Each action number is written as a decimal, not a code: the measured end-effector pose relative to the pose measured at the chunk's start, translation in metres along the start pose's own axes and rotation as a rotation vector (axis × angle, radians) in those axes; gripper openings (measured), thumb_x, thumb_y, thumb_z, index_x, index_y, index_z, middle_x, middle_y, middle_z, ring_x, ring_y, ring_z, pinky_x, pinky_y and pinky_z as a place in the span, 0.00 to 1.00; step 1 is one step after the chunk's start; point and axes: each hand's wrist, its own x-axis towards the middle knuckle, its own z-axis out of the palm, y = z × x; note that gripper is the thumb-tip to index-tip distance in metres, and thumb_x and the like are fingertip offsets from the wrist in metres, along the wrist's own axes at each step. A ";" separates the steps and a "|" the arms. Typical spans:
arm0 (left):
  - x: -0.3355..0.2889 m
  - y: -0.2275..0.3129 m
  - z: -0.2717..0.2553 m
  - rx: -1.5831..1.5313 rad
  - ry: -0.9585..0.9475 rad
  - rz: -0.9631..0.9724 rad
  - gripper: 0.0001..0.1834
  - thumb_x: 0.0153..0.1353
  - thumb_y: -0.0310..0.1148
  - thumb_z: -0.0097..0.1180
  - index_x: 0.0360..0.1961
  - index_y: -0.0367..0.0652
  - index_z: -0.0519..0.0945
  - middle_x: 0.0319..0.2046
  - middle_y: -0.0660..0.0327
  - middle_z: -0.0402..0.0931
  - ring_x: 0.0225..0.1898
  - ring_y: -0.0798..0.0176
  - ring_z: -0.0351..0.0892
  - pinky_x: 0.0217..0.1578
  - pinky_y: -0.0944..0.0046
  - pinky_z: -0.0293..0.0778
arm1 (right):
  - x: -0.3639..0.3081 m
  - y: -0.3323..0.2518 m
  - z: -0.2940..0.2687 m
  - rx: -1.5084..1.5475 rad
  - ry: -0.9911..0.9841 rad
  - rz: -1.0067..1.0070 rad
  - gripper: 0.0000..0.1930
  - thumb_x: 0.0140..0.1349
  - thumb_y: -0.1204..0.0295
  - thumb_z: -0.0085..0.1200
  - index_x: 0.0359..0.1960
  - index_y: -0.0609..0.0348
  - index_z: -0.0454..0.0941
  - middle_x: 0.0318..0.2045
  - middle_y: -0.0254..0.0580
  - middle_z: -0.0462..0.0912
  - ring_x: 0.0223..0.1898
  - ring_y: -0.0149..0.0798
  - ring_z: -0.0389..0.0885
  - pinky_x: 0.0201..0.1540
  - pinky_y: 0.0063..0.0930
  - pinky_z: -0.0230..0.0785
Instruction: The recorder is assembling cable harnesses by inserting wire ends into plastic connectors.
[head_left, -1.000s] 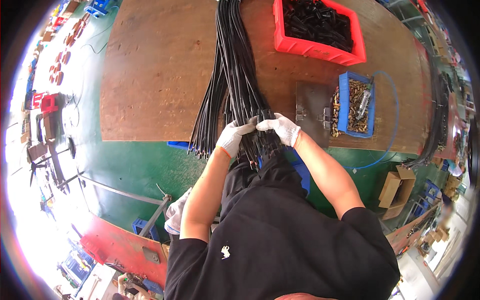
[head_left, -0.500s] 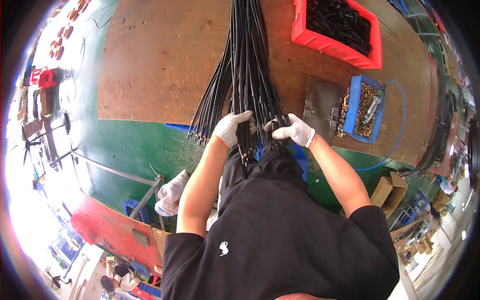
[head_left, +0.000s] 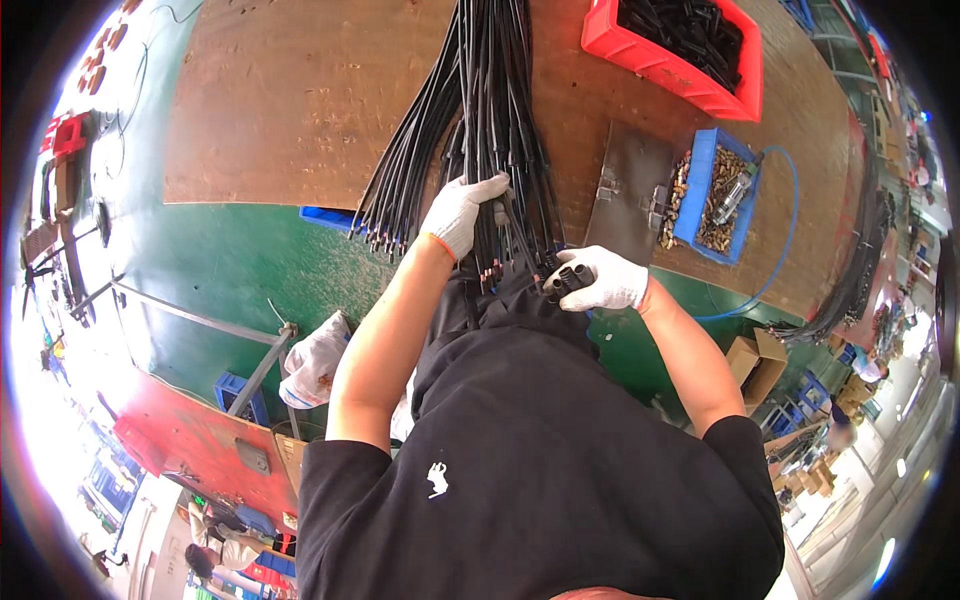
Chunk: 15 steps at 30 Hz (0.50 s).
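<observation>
A thick bundle of long black cables (head_left: 490, 90) runs down over the wooden table's near edge, its stripped ends showing copper above my lap. My left hand (head_left: 462, 215), in a white knit glove, closes round some of these cables a little above their ends. Just to the right, my gloved right hand (head_left: 608, 280) holds several short black sleeves (head_left: 572, 280), their round open ends facing up. These sleeves sit beside the cable ends. Part of the fingers of both hands is hidden by the cables and sleeves.
On the brown table (head_left: 290, 100) stands a red bin (head_left: 640, 65) of black plastic parts. A blue bin (head_left: 697, 190) holds small brass-coloured fittings and a metal tool (head_left: 735, 197) with a blue hose (head_left: 797, 220). A dark metal plate (head_left: 625, 190) lies beside it. Another person works at lower left.
My right hand has drawn back from the cables, toward me and to the right, turning so the black sleeves show. My left hand has moved slightly up the cables. The whole view has shifted a little.
</observation>
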 end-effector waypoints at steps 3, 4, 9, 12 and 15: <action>0.002 -0.009 0.000 -0.005 0.013 0.035 0.06 0.67 0.31 0.68 0.41 0.41 0.85 0.31 0.63 0.83 0.26 0.68 0.78 0.30 0.64 0.80 | -0.012 -0.003 0.005 0.025 -0.060 0.038 0.20 0.54 0.73 0.72 0.51 0.58 0.90 0.44 0.35 0.90 0.44 0.28 0.84 0.57 0.29 0.75; 0.003 -0.009 0.002 -0.004 0.033 0.048 0.06 0.67 0.31 0.67 0.40 0.41 0.85 0.31 0.63 0.83 0.27 0.68 0.78 0.30 0.64 0.80 | -0.015 -0.004 0.007 0.057 -0.064 0.049 0.20 0.55 0.74 0.72 0.51 0.59 0.89 0.43 0.34 0.90 0.42 0.26 0.83 0.53 0.27 0.77; 0.005 -0.013 0.004 0.016 0.037 0.087 0.04 0.69 0.30 0.66 0.39 0.42 0.84 0.31 0.63 0.83 0.28 0.68 0.78 0.30 0.64 0.79 | -0.021 0.007 0.012 0.006 -0.065 0.009 0.20 0.55 0.75 0.72 0.52 0.60 0.88 0.41 0.33 0.90 0.41 0.25 0.83 0.50 0.26 0.78; 0.008 -0.016 0.003 0.018 0.027 0.092 0.05 0.67 0.30 0.67 0.40 0.42 0.84 0.31 0.63 0.83 0.27 0.68 0.78 0.30 0.65 0.80 | -0.022 0.003 0.017 0.090 -0.062 0.046 0.20 0.55 0.74 0.72 0.52 0.60 0.88 0.41 0.33 0.90 0.42 0.25 0.84 0.50 0.26 0.79; 0.009 -0.015 0.003 0.022 0.022 0.059 0.07 0.64 0.29 0.70 0.41 0.41 0.85 0.31 0.63 0.83 0.27 0.68 0.80 0.31 0.65 0.81 | -0.020 0.014 0.020 0.206 -0.026 0.098 0.20 0.55 0.73 0.71 0.51 0.60 0.88 0.41 0.33 0.90 0.42 0.26 0.84 0.50 0.26 0.79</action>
